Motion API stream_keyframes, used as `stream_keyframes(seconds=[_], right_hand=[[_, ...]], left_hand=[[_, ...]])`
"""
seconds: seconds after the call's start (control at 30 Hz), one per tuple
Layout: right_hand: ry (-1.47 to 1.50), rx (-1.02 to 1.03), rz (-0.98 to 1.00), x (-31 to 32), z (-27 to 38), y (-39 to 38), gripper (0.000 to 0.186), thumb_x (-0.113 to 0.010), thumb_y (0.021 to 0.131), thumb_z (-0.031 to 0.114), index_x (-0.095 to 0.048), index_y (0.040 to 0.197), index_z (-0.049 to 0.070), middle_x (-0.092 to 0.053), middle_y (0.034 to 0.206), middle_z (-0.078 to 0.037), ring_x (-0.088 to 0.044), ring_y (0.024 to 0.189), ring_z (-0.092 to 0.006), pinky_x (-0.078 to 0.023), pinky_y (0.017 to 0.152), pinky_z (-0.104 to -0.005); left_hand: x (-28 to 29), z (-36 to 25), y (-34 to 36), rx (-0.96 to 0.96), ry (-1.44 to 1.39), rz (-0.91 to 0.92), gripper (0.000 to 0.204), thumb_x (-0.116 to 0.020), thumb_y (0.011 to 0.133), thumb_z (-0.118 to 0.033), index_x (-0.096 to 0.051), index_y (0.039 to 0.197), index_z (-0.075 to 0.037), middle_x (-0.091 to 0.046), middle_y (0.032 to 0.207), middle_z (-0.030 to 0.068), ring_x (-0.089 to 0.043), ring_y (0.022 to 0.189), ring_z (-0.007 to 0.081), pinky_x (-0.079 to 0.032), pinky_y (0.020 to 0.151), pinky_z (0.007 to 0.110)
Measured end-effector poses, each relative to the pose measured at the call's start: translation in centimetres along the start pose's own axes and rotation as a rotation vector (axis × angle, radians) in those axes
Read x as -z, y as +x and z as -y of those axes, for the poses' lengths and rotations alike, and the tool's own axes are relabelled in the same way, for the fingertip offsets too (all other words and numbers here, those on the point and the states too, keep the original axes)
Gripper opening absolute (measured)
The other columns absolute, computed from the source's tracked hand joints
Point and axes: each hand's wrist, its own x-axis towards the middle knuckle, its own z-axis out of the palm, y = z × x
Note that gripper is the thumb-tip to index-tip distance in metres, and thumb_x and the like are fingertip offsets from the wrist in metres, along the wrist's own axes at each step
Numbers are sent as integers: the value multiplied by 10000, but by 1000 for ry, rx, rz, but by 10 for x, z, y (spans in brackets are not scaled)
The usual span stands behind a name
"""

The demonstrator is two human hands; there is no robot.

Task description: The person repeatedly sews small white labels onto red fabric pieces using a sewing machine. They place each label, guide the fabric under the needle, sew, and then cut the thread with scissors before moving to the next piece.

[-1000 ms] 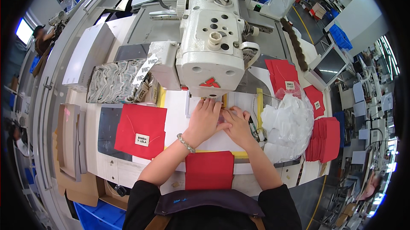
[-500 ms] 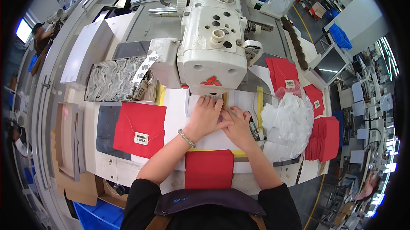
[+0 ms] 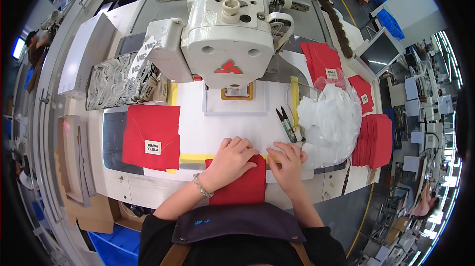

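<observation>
A stack of red fabric pieces (image 3: 240,190) hangs over the near table edge, close to my body. Over its top edge lies my left hand (image 3: 230,162), the thumb and forefinger closing on the cloth near its upper right corner. My right hand (image 3: 288,164) hovers just right of that corner, its fingers bent and apart, with nothing visible in them. Beyond both hands, a clear plastic plate (image 3: 210,108) with a small brown-yellow frame (image 3: 237,98) sits under the white sewing machine head (image 3: 227,48).
Thread snips (image 3: 287,125) lie on the white work surface (image 3: 227,130). To the left is a red piece with a sewn label (image 3: 153,127), below a box of folded labels (image 3: 116,85). White backing sheets (image 3: 331,122) and red stacks (image 3: 373,140) stand at right.
Both hands have come back from under the machine head to the red stack at the near edge. The plate and small frame are now uncovered. The head view has shifted slightly.
</observation>
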Motion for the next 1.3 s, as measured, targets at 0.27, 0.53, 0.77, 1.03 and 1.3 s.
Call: stream_keyframes(seconds=[0.27,0.53,0.77,1.03,1.3], right_hand=[[40,-62,-6,10,15,-39,239,-769,726,150,-733,960,186,-632,1089,50,-537,1029,-167,-272,868,-374],[36,-65,-32,9,15,-42,252,-764,733,111,-742,971,192,-629,1064,35,-539,1020,-167,-281,844,-361],[150,70,-122,14,-1,-54,211,-733,767,148,-716,977,140,-641,914,5,-576,848,-181,-342,765,-364],[337,496,-168,-4,-20,-64,378,-683,844,198,-594,1203,124,-617,928,-79,-582,746,-217,-426,650,-352],[395,256,201,-1,4,-34,471,-619,851,-14,-562,1304,102,-617,1063,-108,-606,821,-247,-476,716,-336]], left_hand=[[-12,0,-12,-47,29,22,163,-727,762,-153,-676,915,-126,-551,950,14,-521,943,183,-362,839,350],[-15,-8,-16,-125,315,90,103,-575,811,-144,-619,901,-120,-523,941,31,-500,940,186,-363,828,348],[-18,-6,-26,-234,483,34,108,-582,830,-158,-596,934,-129,-508,912,21,-503,889,176,-363,787,321],[0,-12,-38,-358,540,-115,188,-626,803,-177,-628,990,-158,-546,949,-9,-537,884,139,-338,761,311],[24,-16,-1,-426,588,-390,321,-660,790,-253,-649,1095,-154,-584,1045,-2,-554,956,141,-362,834,321]])
